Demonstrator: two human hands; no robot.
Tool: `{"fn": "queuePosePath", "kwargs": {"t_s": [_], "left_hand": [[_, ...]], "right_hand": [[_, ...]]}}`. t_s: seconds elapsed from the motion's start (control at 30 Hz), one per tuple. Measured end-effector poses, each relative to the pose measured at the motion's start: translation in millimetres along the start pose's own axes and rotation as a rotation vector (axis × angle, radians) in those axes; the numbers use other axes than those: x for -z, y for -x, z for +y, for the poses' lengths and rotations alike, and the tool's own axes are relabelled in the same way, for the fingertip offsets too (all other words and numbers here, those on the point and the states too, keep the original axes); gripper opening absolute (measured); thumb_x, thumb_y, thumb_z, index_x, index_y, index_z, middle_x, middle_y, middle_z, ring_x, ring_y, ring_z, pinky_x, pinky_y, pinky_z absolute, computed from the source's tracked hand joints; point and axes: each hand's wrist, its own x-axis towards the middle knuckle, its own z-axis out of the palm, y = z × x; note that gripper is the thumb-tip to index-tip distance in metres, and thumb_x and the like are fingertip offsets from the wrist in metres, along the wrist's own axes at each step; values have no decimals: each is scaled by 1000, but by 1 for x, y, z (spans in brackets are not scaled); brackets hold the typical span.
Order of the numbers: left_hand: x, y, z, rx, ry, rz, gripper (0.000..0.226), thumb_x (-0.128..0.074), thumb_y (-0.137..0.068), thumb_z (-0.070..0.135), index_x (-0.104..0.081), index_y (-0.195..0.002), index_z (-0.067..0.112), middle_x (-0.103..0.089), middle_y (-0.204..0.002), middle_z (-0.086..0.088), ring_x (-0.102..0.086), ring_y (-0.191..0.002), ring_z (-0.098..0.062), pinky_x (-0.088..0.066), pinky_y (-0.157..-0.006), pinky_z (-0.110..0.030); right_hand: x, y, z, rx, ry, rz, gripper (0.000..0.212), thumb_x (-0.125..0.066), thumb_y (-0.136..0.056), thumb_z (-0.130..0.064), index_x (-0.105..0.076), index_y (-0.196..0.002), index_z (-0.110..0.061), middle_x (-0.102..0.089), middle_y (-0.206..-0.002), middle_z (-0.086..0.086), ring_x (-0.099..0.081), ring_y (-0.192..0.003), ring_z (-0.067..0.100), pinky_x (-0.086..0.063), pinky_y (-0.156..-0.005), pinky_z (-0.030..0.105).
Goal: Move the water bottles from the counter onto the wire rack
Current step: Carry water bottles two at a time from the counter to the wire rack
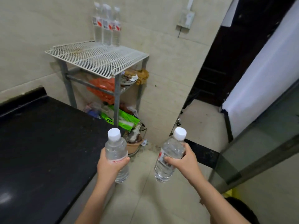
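Note:
My left hand (110, 164) grips a clear water bottle (115, 147) with a white cap, held upright over the floor beside the counter's edge. My right hand (182, 160) grips a second clear water bottle (169, 152), tilted slightly to the right. Ahead stands the white wire rack (97, 58) in the corner. Three water bottles (106, 25) stand at its back edge against the wall. The black counter (40, 143) fills the left side.
Under the rack's top, lower shelves hold an orange bag (102, 89), green packets (124, 120) and clutter. A brown pot (134, 146) sits on the floor by the rack's foot. A glass panel (258, 143) and a doorway lie to the right.

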Motion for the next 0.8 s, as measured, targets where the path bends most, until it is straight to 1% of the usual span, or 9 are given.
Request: {"fn": "queuePosePath", "kwargs": {"t_s": [0.13,0.23,0.3,0.4,0.47,0.53,0.57,0.7,0.8], "left_hand": [[-21,-41,24,-35,24,0,76,-76,-34,41,-59,-101,10,-69,-95,-13,-66,-88,-30,-51,-78,-40],[-27,-67,50,-88,37,17,83,-73,-32,44,-57,-107,11,-68,-99,-9,-65,-90,-25,-48,-77,-33],[-28,-86,69,-132,54,15,81,-74,-35,42,-57,-109,13,-68,-102,-8,-65,-94,-23,-52,-82,-37],[-27,-120,105,-228,77,33,84,-76,-37,40,-55,-114,13,-68,-107,-7,-64,-99,-21,-51,-90,-40],[-28,-145,134,-301,75,57,86,-75,-35,41,-54,-114,13,-67,-107,-2,-64,-98,-14,-51,-85,-29],[-32,-170,166,-366,79,77,79,-75,-36,40,-56,-109,18,-68,-99,8,-64,-89,-1,-49,-76,-15],[-35,-184,181,-394,91,95,73,-76,-36,38,-57,-104,20,-70,-93,11,-64,-85,1,-50,-74,-14],[-49,-237,227,-465,163,214,72,-79,-37,32,-61,-104,13,-73,-89,7,-68,-84,-10,-55,-78,-29],[-56,-267,252,-516,173,267,72,-79,-35,28,-61,-104,12,-74,-82,14,-68,-77,0,-52,-66,-13]], "right_hand": [[4,-46,-1,-12,44,60,46,-83,-59,-11,-50,-85,-30,-61,-90,-10,-61,-89,15,-47,-78,30],[1,-89,-10,-3,65,32,48,-84,-57,-15,-54,-95,-22,-66,-97,-1,-63,-94,20,-51,-86,38],[-4,-118,-23,18,50,4,53,-83,-58,-17,-53,-101,-22,-65,-102,1,-62,-96,20,-51,-87,39],[-10,-164,-52,100,-14,-34,48,-81,-62,-8,-52,-99,-19,-63,-93,-3,-61,-84,11,-50,-72,19],[-13,-198,-74,173,-52,-65,47,-80,-63,-4,-51,-98,-19,-62,-89,-7,-59,-79,6,-49,-67,13],[-16,-235,-93,238,-75,-95,49,-81,-63,-6,-51,-98,-24,-62,-92,-7,-60,-83,10,-48,-75,24],[-17,-254,-104,270,-98,-110,48,-81,-63,-7,-52,-96,-27,-63,-92,-8,-61,-85,12,-47,-78,28],[-21,-332,-145,405,-184,-143,43,-81,-60,-8,-55,-84,-32,-65,-90,-14,-63,-86,13,-51,-77,32],[-28,-382,-170,424,-280,-157,43,-84,-54,-15,-59,-87,-25,-69,-91,-6,-66,-85,17,-55,-79,39]]}}
